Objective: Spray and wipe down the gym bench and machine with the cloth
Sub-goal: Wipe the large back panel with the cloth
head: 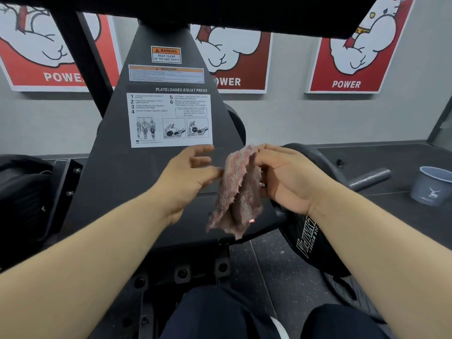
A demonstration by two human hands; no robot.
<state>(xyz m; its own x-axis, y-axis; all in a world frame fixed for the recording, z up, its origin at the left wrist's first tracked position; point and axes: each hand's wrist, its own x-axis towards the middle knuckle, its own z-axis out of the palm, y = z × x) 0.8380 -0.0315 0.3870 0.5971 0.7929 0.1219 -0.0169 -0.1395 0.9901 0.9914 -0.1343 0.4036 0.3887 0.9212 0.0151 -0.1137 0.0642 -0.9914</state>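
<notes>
Cloth (238, 189) hangs mid-air from my right hand (286, 179), in front of the squat press machine (117, 172).
The machine's dark upright panel fills the space behind my hands and carries an instruction sticker (168, 118) with warning labels (166, 55) above it. A black weight plate (315, 243) sits just under my right wrist. Red POWER posters (347, 69) hang on the wall. A grey bucket (433, 187) stands on the floor well off to the right; I cannot see what is in it. My right fingers curl round the cloth's upper edge. My left hand (188, 177) is relaxed, fingers spread, its thumb tip at the cloth's edge.
</notes>
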